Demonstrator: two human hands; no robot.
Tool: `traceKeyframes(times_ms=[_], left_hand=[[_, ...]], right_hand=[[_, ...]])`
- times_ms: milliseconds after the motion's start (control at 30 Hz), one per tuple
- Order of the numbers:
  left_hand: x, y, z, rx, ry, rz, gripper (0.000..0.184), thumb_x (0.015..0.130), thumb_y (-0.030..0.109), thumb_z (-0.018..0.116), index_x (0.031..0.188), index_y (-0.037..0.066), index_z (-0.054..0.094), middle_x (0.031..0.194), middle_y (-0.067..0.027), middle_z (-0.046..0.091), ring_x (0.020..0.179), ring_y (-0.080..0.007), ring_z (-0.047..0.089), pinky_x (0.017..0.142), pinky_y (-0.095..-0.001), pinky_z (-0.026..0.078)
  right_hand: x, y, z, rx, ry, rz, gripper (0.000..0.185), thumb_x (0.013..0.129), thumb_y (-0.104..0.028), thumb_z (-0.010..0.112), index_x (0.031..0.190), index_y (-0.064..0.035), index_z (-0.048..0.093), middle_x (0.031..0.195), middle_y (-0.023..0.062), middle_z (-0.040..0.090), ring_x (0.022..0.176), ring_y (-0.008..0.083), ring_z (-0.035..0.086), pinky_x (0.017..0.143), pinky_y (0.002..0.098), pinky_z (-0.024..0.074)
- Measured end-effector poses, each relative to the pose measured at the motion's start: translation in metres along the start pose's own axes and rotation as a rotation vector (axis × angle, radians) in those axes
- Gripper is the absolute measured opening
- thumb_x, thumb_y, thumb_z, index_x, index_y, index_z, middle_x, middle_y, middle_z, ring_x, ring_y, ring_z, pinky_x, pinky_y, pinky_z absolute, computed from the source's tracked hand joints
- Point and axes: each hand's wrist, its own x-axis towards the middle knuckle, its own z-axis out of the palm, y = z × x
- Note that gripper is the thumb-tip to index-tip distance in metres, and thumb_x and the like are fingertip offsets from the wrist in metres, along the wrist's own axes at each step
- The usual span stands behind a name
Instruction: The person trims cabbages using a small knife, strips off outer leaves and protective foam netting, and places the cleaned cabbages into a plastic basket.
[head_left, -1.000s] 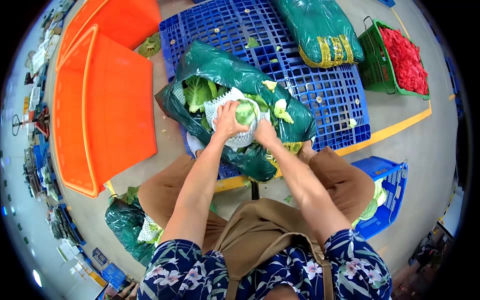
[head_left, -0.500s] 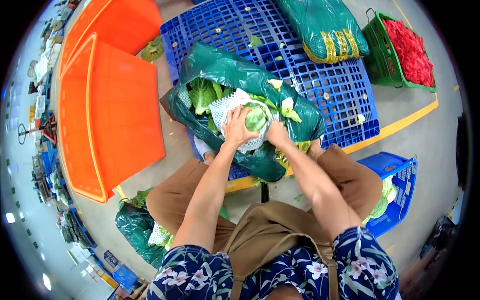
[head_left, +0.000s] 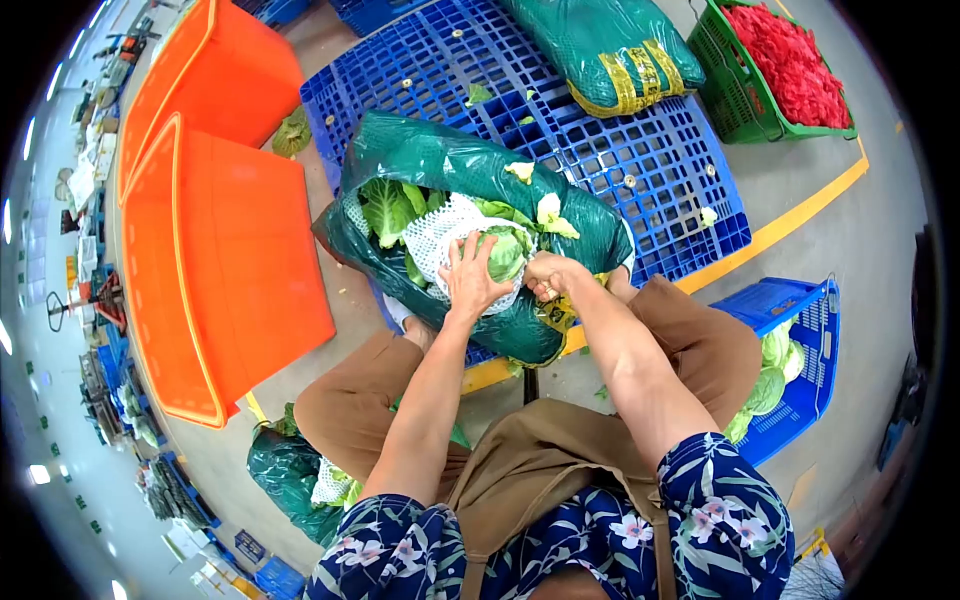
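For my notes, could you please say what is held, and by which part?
The left hand holds the partly netted cabbage by its left side; whether the right hand, beside it, grips anything cannot be told.

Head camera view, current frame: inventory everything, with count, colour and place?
Cabbage: one, pale green, between hands
Foam-like net: one, white, around it
Green bags: three; opened beneath, taped beyond, another lower left
Pallet surface: blue, under two bags; unit count unclear
Orange bins: two, left
Green crate: one, upper right, holding red material
Blue crate: one, lower right, holding several green cabbages
Loose leaves: several, green and pale, on bag and pallet
Background goods: uncountable, mixed, far left
Apron: one, brown
Left hand: one, on cabbage
Right hand: one, curled beside it
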Motion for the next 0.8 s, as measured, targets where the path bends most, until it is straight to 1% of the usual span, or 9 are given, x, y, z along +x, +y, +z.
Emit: traceKeyframes(times_ms=[267, 333, 367, 400, 467, 500, 633, 733, 800], left_hand=[[-0.031, -0.024, -0.010, -0.019, 0.089, 0.062, 0.075, 0.049, 0.027, 0.078, 0.118, 0.018, 0.054, 0.132, -0.0078, 0.043, 0.119, -0.0330, 0.039, 0.087, -0.0520, 0.039], [-0.032, -0.034, -0.013, -0.100, 0.115, 0.088, 0.075, 0.048, 0.026, 0.078, 0.119, 0.017, 0.053, 0.130, -0.0082, 0.044, 0.118, -0.0327, 0.039, 0.089, -0.0506, 0.040], [-0.029, -0.037, -0.016, -0.108, 0.109, 0.073, 0.076, 0.048, 0.024, 0.078, 0.119, 0.015, 0.052, 0.129, -0.0095, 0.044, 0.117, -0.0331, 0.040, 0.092, -0.0466, 0.041], [-0.025, -0.046, -0.015, -0.138, 0.134, 0.083, 0.076, 0.048, 0.024, 0.078, 0.119, 0.013, 0.052, 0.127, -0.0110, 0.045, 0.114, -0.0338, 0.042, 0.093, -0.0448, 0.041], [-0.023, -0.050, -0.020, -0.156, 0.141, 0.075, 0.076, 0.049, 0.024, 0.077, 0.119, 0.011, 0.051, 0.125, -0.0126, 0.045, 0.112, -0.0344, 0.043, 0.095, -0.0438, 0.040], [-0.023, -0.052, -0.020, -0.164, 0.152, 0.086, 0.076, 0.049, 0.024, 0.077, 0.118, 0.010, 0.051, 0.125, -0.0128, 0.046, 0.112, -0.0343, 0.043, 0.096, -0.0438, 0.040], [-0.026, -0.057, -0.024, -0.193, 0.172, 0.075, 0.074, 0.050, 0.024, 0.077, 0.118, 0.009, 0.051, 0.125, -0.0138, 0.045, 0.113, -0.0347, 0.042, 0.097, -0.0441, 0.038], [-0.041, -0.061, -0.023, -0.231, 0.168, 0.092, 0.076, 0.050, 0.021, 0.077, 0.119, 0.006, 0.047, 0.125, -0.0192, 0.042, 0.115, -0.0394, 0.039, 0.101, -0.0460, 0.032], [-0.048, -0.069, -0.018, -0.303, 0.175, 0.097, 0.079, 0.050, 0.020, 0.078, 0.122, 0.008, 0.046, 0.132, -0.0190, 0.040, 0.119, -0.0394, 0.038, 0.103, -0.0461, 0.031]], right_hand=[[-0.029, 0.009, 0.015, 0.144, -0.257, 0.025, 0.018, 0.080, -0.006, 0.061, 0.068, -0.0095, 0.048, 0.055, -0.0005, 0.041, 0.042, 0.0116, 0.040, 0.040, 0.0271, 0.0361], [-0.033, 0.007, 0.038, 0.157, -0.156, -0.096, 0.015, 0.080, -0.006, 0.059, 0.069, -0.0059, 0.049, 0.055, 0.0006, 0.042, 0.041, 0.0125, 0.038, 0.038, 0.0288, 0.0357], [-0.041, 0.003, 0.059, -0.094, 0.241, -0.155, 0.009, 0.079, -0.006, 0.056, 0.075, 0.0013, 0.051, 0.057, 0.0067, 0.051, 0.041, 0.0172, 0.047, 0.036, 0.0362, 0.0394], [-0.038, 0.011, 0.068, -0.390, 0.399, -0.296, 0.019, 0.078, -0.007, 0.056, 0.090, 0.0066, 0.054, 0.072, 0.0196, 0.063, 0.057, 0.0309, 0.063, 0.049, 0.0480, 0.0502], [-0.035, 0.031, 0.086, -0.637, 0.794, -0.505, 0.028, 0.077, -0.007, 0.057, 0.100, 0.0084, 0.053, 0.089, 0.0304, 0.064, 0.080, 0.0415, 0.066, 0.070, 0.0520, 0.0525], [-0.035, 0.026, 0.085, -0.695, 0.769, -0.423, 0.031, 0.077, -0.007, 0.060, 0.104, 0.0072, 0.051, 0.095, 0.0297, 0.063, 0.092, 0.0422, 0.063, 0.078, 0.0485, 0.0522], [-0.019, 0.009, 0.070, -0.829, 0.747, -0.495, 0.022, 0.085, -0.011, 0.047, 0.094, 0.0049, 0.059, 0.103, 0.0253, 0.063, 0.091, 0.0388, 0.065, 0.078, 0.0454, 0.0529], [-0.003, -0.006, 0.063, -0.816, 0.622, -0.266, 0.030, 0.080, -0.014, 0.060, 0.105, 0.0017, 0.063, 0.111, 0.0204, 0.063, 0.088, 0.0358, 0.066, 0.073, 0.0426, 0.0550], [-0.017, -0.020, 0.062, -0.553, 0.384, -0.005, 0.033, 0.076, -0.012, 0.067, 0.106, 0.0028, 0.062, 0.105, 0.0176, 0.065, 0.080, 0.0303, 0.067, 0.061, 0.0418, 0.0556]])
